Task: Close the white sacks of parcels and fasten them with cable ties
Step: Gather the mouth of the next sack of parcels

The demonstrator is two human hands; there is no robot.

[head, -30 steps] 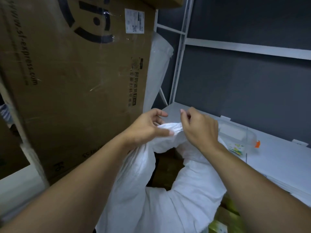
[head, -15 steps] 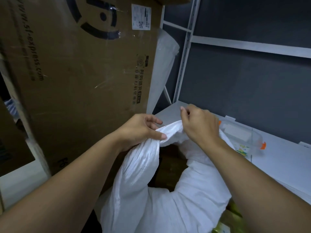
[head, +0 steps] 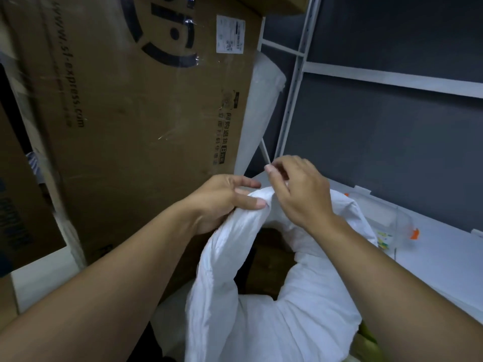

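my left hand (head: 224, 199) is grasping the top edge of the white sack (head: 274, 322). my thumb lies flat on the bunched cloth and my fingers curl round the far side of it. my right hand (head: 300, 194) is just beside it, at the very top of the sack. its fingers are curled and its thumb points up. the cloth touches the bottom of this hand, but i cannot tell if the hand is holding it or not.

the sack stands right in front of me, between my two arms. its mouth is partly open below my hands, and i can see a brown parcel (head: 264, 257) down inside.

a big cardboard box (head: 130, 113) leans on my left, close to the sack. it has black letters and a small white label (head: 230, 33) near its top. a white wrapped roll (head: 264, 105) stands behind it. on my right is a white shelf (head: 444, 270) with a grey wall behind. a clear plastic tub (head: 392, 223) with an orange clip sits on the shelf, just behind the sack.
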